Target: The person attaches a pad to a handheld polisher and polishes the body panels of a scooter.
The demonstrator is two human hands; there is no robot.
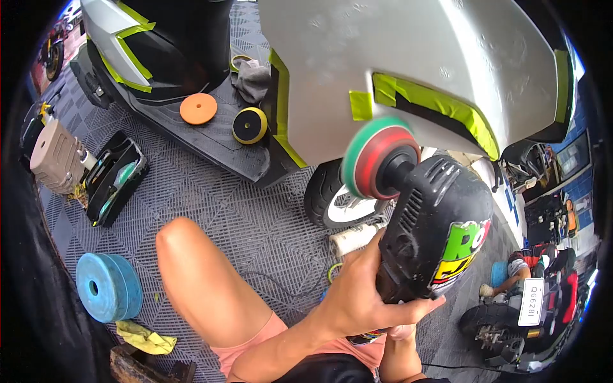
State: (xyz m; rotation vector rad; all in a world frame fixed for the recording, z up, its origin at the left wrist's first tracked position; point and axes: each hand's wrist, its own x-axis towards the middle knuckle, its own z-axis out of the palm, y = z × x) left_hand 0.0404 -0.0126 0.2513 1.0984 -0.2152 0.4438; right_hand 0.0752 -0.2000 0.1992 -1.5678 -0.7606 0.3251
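Note:
A black polisher (pixel 424 223) with bright stickers is held up in front of the silver scooter panel (pixel 332 70). Its green and red pad (pixel 380 159) faces the panel's lower edge; whether they touch I cannot tell. My left hand (pixel 357 287) wraps round the polisher's body near its middle. Lower down, my right hand (pixel 402 329) is mostly hidden behind the tool and my left hand, close to the handle. Yellow-green tape (pixel 440 105) borders the dark opening in the panel. A white bottle (pixel 354 239) lies beside the front wheel (pixel 332 198).
On the footboard are an orange pad (pixel 198 109), a yellow-black pad (pixel 249 126) and a grey cloth (pixel 253 82). A black open case (pixel 115 179), blue roll (pixel 108 287) and yellow cloth (pixel 147 338) are at left. At right, a person (pixel 520 268) is beside a motorcycle (pixel 498 325).

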